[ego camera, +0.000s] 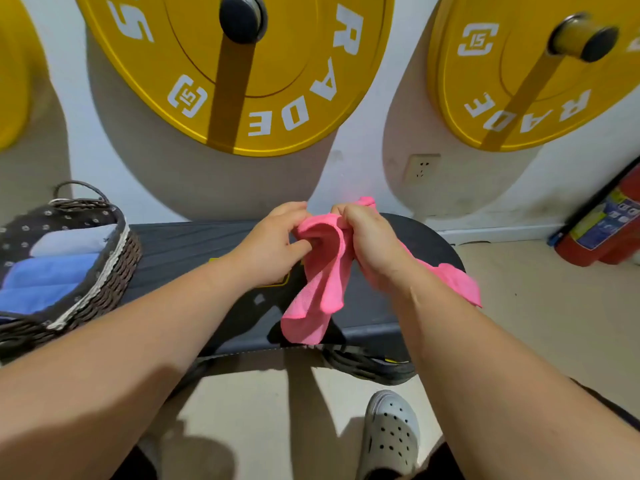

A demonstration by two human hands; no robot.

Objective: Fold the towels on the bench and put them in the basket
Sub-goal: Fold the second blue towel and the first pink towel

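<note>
A: Biggest first: why's that yellow plate (242, 64) on the wall?

B: Storage, I'd say; it hangs on a peg, w/ a second plate (519, 81) to the right; nothing to do w/ the job.

A: And the desk (180, 247)?

B: Dark pad running left-right under both arms; it's the folding surface; the basket (114, 271) sits on its left end, close enough that a folded piece goes straight in; blue towels (45, 278) already lie flat inside, plus a paler one.

A: The task item?

B: Pink towel (325, 271); held up over the desk's middle, bunched, not yet folded; lower end hangs toward the pad, prob. not touching, but the angle's poor; a tail trails right past the wrist.

A: Hands?

B: Left hand (270, 247) and right hand (370, 244) sit close together at the top edge; left fingers (294, 211) are curled, pinching cloth against the thumb; the right ones are curled round a gathered bunch; looks like a hunt for corners before folding.

A: Any writing?

B: Plates read "RADE", rest cut off; boxed "15" badge too; fire extinguisher (602, 230) label is too blurred.
</note>
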